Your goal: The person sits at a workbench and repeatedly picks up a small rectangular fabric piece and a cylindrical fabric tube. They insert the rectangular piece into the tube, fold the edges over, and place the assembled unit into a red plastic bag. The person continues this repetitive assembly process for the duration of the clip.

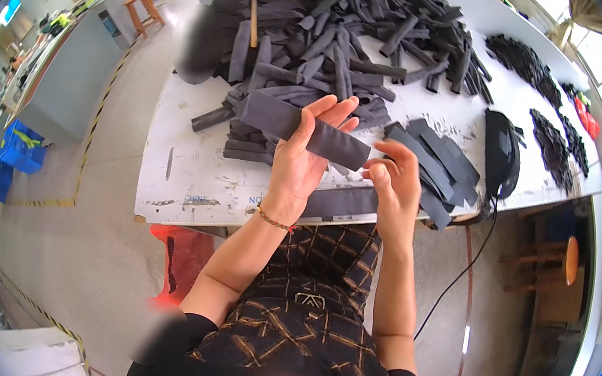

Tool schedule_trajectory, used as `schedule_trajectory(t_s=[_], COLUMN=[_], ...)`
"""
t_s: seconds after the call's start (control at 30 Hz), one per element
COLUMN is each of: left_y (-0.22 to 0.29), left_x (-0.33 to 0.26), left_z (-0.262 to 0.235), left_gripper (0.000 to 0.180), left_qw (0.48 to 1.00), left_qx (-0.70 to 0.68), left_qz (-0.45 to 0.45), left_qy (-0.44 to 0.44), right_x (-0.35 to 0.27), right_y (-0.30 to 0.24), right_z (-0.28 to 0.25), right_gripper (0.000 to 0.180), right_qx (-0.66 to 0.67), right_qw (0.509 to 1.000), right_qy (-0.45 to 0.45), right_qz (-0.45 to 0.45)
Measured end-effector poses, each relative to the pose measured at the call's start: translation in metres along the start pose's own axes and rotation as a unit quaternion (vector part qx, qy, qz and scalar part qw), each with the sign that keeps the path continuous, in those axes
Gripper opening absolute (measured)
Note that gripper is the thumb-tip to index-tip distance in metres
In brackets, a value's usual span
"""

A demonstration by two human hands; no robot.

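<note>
A dark grey fabric strip (342, 147), folded like a flat sleeve, is held above the front of the white table (183, 166). My left hand (295, 165) grips it across the middle, thumb on top and fingers behind. At its right end, my right hand (399, 193) has thumb and fingertips closed on the edge. Below my hands, another dark strip (340, 202) lies along the table's front edge. Just right of my right hand is a stack of flat dark strips (440, 160).
A large heap of rolled dark fabric pieces (326, 48) covers the table's back, with a wooden stick (254, 21) on it. A black rounded device (500, 156) with a cord stands at right, near dark bundles (550, 151). A red bag (183, 264) hangs below the front edge.
</note>
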State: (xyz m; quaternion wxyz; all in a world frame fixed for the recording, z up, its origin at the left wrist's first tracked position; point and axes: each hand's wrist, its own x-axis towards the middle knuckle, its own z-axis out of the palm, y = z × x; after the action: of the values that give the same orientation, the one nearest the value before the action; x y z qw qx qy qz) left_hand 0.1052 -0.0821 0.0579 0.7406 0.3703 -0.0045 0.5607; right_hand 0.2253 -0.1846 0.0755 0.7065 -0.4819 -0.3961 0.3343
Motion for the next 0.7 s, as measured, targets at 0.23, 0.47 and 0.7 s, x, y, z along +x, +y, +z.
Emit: schedule_trajectory(t_s=[0.23, 0.47, 0.7], left_y=[0.009, 0.014, 0.018], left_x=[-0.008, -0.014, -0.014], left_z=[-0.026, -0.029, -0.018], left_gripper=[0.028, 0.014, 0.018], left_qw=[0.99, 0.991, 0.991], left_qx=[0.032, -0.032, 0.003], left_qz=[0.001, 0.019, 0.014], left_qy=[0.135, 0.129, 0.131], right_x=[0.004, -0.003, -0.004], right_y=[0.003, 0.013, 0.024], right_z=[0.0, -0.015, -0.024], right_gripper=[0.011, 0.01, 0.009], right_qx=[-0.253, -0.261, -0.211], right_qw=[0.926, 0.926, 0.949], right_qy=[0.052, 0.033, 0.031], right_qz=[-0.276, -0.272, -0.231])
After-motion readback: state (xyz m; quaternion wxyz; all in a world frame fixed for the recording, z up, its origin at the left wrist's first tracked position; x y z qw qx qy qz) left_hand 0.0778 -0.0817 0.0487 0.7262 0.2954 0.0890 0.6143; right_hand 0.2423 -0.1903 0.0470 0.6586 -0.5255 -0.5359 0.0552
